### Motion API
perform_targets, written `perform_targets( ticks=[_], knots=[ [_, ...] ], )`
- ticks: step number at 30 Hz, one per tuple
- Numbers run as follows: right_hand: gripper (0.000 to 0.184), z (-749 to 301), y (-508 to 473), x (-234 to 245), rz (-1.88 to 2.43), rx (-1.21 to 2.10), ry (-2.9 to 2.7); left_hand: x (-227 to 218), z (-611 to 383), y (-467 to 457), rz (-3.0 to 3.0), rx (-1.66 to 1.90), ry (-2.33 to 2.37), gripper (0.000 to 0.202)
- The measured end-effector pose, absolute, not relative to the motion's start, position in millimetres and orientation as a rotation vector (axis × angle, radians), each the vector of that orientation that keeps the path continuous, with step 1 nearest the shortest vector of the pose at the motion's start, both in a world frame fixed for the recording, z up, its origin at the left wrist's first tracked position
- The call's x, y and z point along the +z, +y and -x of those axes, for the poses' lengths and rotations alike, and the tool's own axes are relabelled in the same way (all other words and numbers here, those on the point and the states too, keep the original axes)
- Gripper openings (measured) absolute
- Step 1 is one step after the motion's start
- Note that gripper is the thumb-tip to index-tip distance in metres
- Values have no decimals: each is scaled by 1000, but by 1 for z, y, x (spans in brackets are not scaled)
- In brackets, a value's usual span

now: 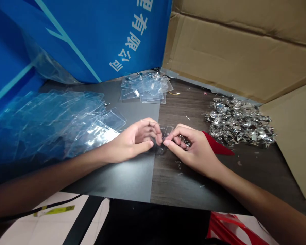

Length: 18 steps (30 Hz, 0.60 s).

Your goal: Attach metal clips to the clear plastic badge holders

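Note:
A clear plastic card holder (169, 130) with a slot near its edge lies between my two hands, low over the table. My left hand (139, 139) curls its fingers and thumb around the holder's left part. At the holder's right edge, thumb and index finger of my right hand (191, 144) are pinched together; what sits at their tips is too small to make out. Small metal clips (185, 141) show inside the curled fingers of that hand. A red piece of cloth or card (218, 144) lies on the table just behind my right hand.
Many clear card holders (53, 119) spread over the table's left side. Another loose pile of holders (146, 86) lies at the back. A heap of metal clips (241, 120) sits at the right. Cardboard (239, 54) and a blue printed sheet (91, 37) wall the back.

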State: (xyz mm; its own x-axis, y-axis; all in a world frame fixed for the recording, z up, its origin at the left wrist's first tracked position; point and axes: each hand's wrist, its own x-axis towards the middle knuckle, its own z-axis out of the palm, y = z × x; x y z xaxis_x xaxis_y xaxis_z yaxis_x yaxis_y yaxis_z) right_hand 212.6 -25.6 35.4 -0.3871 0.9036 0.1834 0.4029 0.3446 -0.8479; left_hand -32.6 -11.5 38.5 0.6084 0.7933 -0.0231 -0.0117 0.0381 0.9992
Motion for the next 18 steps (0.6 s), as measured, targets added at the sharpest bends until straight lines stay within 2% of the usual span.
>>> perform_targets(
  ticks=[4, 9, 11, 18],
  knots=[
    [11, -211, -28, 37, 1134, 985, -1932, 38, 27, -17, -1375, 727, 829, 28],
    [11, -210, -30, 38, 1101, 1055, -1878, 32, 19, -28, -1371, 978, 1135, 59],
    [11, -210, -30, 38, 1099, 1067, -1870, 32, 18, -31, -1449, 1059, 1180, 64],
    [14, -209, -29, 37, 1070, 1244, -1847, 36, 17, -29, -1463, 881, 984, 73]
  ],
)
